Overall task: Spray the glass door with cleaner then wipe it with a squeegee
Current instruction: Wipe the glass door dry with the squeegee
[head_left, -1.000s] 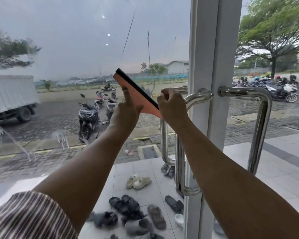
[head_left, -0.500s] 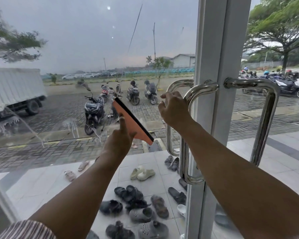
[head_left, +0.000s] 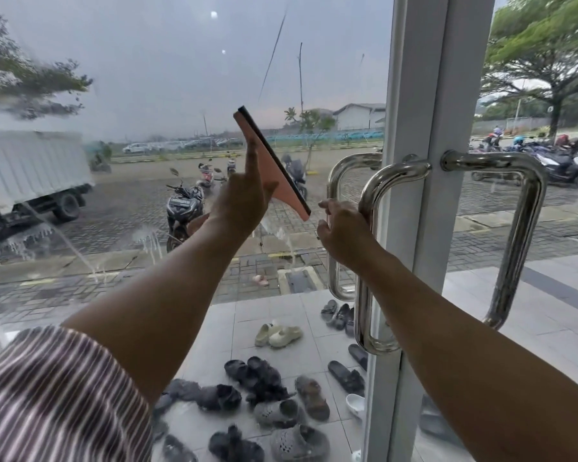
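Observation:
My left hand [head_left: 242,201] grips an orange squeegee [head_left: 270,165] with a black rubber blade, index finger stretched up along its back. The blade is tilted steeply against the glass door [head_left: 167,78], near its middle. Foamy cleaner streaks and drips cover the left part of the pane, and some run below the squeegee. My right hand [head_left: 342,233] holds the inner chrome door handle [head_left: 369,248] with curled fingers. No spray bottle is in view.
The white door frame [head_left: 414,195] stands right of the pane, with a second chrome handle [head_left: 521,228] on the neighbouring door. Outside, several shoes [head_left: 274,391] lie on the tiles; motorbikes [head_left: 184,205] and a truck [head_left: 30,175] are parked beyond.
The squeegee swept down the glass, then came back up and turned more upright. My right hand slid down the handle and loosened slightly.

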